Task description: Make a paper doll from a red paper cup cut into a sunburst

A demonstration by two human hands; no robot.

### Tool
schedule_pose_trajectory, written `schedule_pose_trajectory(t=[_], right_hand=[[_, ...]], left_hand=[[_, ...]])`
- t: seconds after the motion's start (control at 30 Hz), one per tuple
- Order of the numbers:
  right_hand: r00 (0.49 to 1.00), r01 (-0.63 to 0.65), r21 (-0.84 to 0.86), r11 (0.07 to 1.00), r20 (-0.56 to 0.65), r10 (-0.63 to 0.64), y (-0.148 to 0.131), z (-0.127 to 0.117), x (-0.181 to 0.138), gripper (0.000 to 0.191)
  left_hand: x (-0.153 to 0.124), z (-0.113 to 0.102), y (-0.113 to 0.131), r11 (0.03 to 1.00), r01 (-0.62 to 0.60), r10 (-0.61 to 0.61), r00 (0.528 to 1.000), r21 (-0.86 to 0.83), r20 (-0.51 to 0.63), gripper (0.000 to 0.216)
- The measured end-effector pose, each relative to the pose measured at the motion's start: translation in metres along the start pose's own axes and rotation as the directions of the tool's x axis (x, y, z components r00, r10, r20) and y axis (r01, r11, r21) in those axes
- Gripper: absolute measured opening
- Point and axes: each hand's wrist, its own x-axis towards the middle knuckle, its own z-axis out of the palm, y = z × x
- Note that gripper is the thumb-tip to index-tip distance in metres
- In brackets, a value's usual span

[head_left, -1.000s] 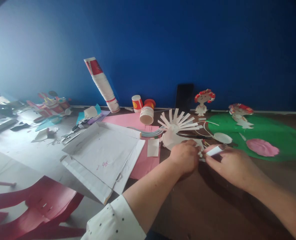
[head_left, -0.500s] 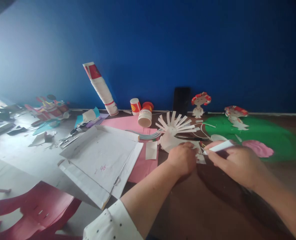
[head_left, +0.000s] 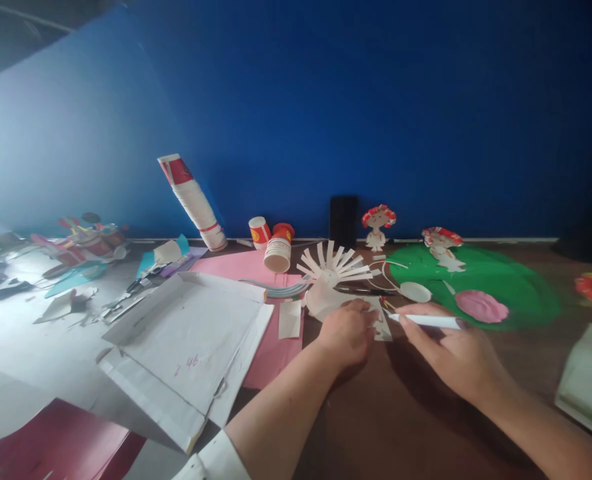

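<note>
My left hand [head_left: 347, 333] rests at the edge of the table with its fingers curled, pressing a small white paper piece [head_left: 383, 329] with marks on it against the tabletop. In my right hand [head_left: 459, 353] is a white marker [head_left: 433, 322], its tip pointing left close to that paper. Just behind my left hand lies a white paper cup cut into a fan of strips [head_left: 333, 267]. A dark slim pen or tool [head_left: 366, 291] lies behind the paper piece. Right of it are a small white disc [head_left: 416, 292] and a pink crinkled disc [head_left: 482, 306].
A paper figure with red-and-white hair [head_left: 377, 227] stands by a black phone [head_left: 343, 221]. Another lies on a green sheet [head_left: 521, 273]. Left are a white box lid [head_left: 191, 347], pink paper [head_left: 291, 353], a leaning cup stack [head_left: 193, 203] and a red chair [head_left: 61, 443].
My view has turned right and up, so the scene sits lower and further left. The marker lies flatter in my right hand. My left hand still presses the paper.
</note>
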Motion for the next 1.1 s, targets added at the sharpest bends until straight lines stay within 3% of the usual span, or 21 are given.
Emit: schedule_pose_trajectory(t=[0.17,0.43,0.7,1.1], right_hand=[[0.997,-0.074,0.028,0.997,-0.005,0.074,0.008,0.008,-0.008,0.022],[0.998,-0.041,0.051,0.998,-0.041,0.043,0.01,0.001,-0.008,0.023],[0.998,-0.029,0.037,0.999,0.06,0.027,0.012,0.01,-0.012,0.02],[0.998,0.058,-0.026,0.998,0.019,-0.057,0.011,0.017,-0.01,0.02]], left_hand=[[-0.001,-0.002,0.0,0.999,-0.029,0.029,1.0,-0.018,-0.008,0.037],[-0.002,-0.004,0.0,0.999,-0.035,0.035,0.999,-0.031,0.002,0.039],[-0.002,-0.002,0.002,0.999,-0.025,0.024,1.0,-0.033,-0.017,0.037],[-0.001,0.001,0.0,0.998,-0.035,0.032,0.998,-0.048,-0.05,0.038]])
